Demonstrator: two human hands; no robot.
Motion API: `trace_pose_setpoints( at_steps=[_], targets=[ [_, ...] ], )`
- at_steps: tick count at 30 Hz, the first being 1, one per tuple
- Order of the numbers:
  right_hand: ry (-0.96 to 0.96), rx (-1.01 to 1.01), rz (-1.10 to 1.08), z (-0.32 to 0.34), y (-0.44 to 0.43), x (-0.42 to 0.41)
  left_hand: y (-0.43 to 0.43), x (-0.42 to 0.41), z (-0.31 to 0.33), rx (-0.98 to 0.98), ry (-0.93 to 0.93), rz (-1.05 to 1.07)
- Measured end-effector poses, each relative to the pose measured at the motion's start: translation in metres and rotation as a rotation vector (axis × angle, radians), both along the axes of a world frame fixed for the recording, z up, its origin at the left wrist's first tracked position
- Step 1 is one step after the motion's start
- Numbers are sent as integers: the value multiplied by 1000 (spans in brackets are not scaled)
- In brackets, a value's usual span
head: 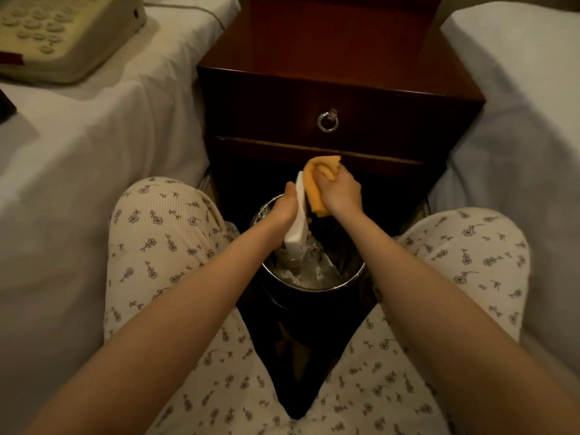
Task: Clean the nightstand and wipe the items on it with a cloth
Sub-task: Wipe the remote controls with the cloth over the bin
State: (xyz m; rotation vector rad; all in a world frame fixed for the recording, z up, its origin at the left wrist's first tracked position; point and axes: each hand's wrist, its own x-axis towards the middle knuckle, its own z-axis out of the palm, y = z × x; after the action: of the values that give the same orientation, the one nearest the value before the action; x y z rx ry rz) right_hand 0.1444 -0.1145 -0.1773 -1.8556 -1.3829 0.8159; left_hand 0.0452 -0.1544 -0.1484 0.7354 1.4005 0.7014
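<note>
our left hand (287, 210) grips the white device (299, 221) over the bin (314, 288). our right hand (340, 193) clutches the yellow cloth (323, 164) against its upper end, before the nightstand (314, 73).

This is a bedroom. A dark wooden nightstand (339, 58) stands between a left bed (78, 136) and a right bed (518, 105) with white sheets. A phone (56, 32) lies on the left bed.

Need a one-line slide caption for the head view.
Left hand holds a white device over the bin; right hand holds a yellow cloth against it.
</note>
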Motion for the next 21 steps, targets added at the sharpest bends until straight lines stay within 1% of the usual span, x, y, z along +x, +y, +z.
trace_pose_setpoints(
  at_steps=[1, 2, 3, 4, 6, 8, 10, 11, 12, 14, 15, 16, 17, 18, 19, 20, 21],
  targets=[
    [25, 13, -72, 2, 0, 3, 0, -1, 0, -14, 19, -17],
    [90, 46, -106, 4, -1, 3, 0, -1, 1, -10, 27, -22],
    [164, 84, -91, 7, -2, -1, 2, 1, 0, 9, 10, -7],
    [202, 111, -29, 10, -6, -8, 3, 3, 2, 57, -19, 24],
    [158, 108, 116, 6, -16, -23, 4, 6, 1, 117, -118, 96],
    [104, 35, 126, -4, -19, -22, 7, 3, -3, 53, -163, 137],
    [22, -97, 58, -12, -17, -13, 6, -1, -4, -4, -48, 105],
    [-1, -132, 4, -12, -16, -8, 6, -3, -5, -8, -18, 97],
    [24, -123, -51, -11, -16, -6, 6, -4, -5, -5, -22, 97],
    [213, -41, -100, -3, -16, -11, 9, -4, -6, 3, -57, 98],
    [299, -1, -72, 1, -17, -16, 10, -4, -8, 18, -86, 117],
    [319, 20, -1, 4, -20, -21, 11, -5, -11, 28, -138, 163],
    [280, 26, 84, 4, -24, -24, 14, -6, -15, 25, -191, 223],
    [197, 8, 148, 0, -25, -25, 15, -8, -19, 21, -215, 289],
    [101, -27, 174, -5, -26, -24, 16, -10, -20, 14, -203, 341],
    [26, -62, 163, -9, -25, -22, 16, -11, -19, 13, -177, 381],
    [1, -78, 121, -11, -25, -19, 15, -12, -18, 15, -157, 407]
  ],
)
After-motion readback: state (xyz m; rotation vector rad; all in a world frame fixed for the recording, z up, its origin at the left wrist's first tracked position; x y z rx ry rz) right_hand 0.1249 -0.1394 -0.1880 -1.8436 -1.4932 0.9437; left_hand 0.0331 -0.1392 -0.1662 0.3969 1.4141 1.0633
